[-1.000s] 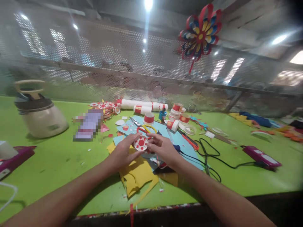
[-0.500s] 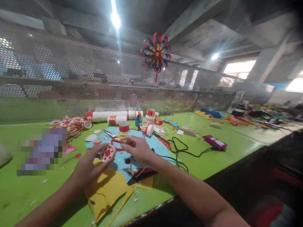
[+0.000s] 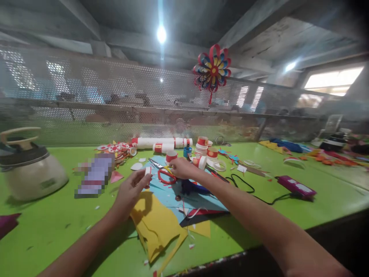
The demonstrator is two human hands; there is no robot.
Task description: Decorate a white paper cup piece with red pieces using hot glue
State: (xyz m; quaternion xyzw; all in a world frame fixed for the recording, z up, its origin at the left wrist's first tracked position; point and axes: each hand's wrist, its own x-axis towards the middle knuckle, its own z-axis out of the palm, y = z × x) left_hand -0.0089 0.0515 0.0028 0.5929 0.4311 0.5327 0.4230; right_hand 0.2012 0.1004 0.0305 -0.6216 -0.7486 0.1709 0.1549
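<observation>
My left hand (image 3: 135, 189) is closed on a small white paper cup piece (image 3: 148, 171) with red markings, held edge-on above the table. My right hand (image 3: 182, 168) reaches across with curled fingers beside the scissors (image 3: 163, 177), at their yellow handle part. What its fingers grip, if anything, is hidden. A red and white paper cup (image 3: 171, 155) stands just beyond these fingers. Under my right wrist lies a blue object (image 3: 191, 187), partly covered. Light blue paper (image 3: 164, 197) and torn yellow paper (image 3: 157, 227) are spread below my hands.
Stacked paper cups (image 3: 202, 143), a blue bottle (image 3: 187, 151) and patterned discs (image 3: 115, 149) stand behind. A purple box (image 3: 296, 187) with a black cord (image 3: 240, 182) lies right. At left is a large kettle-like jug (image 3: 31, 173). A perforated screen (image 3: 115, 104) closes the back.
The view has swung left, bringing the jug in. My left hand has turned the cup piece from face-on to edge-on. My right hand has moved slightly forward, towards the standing cup.
</observation>
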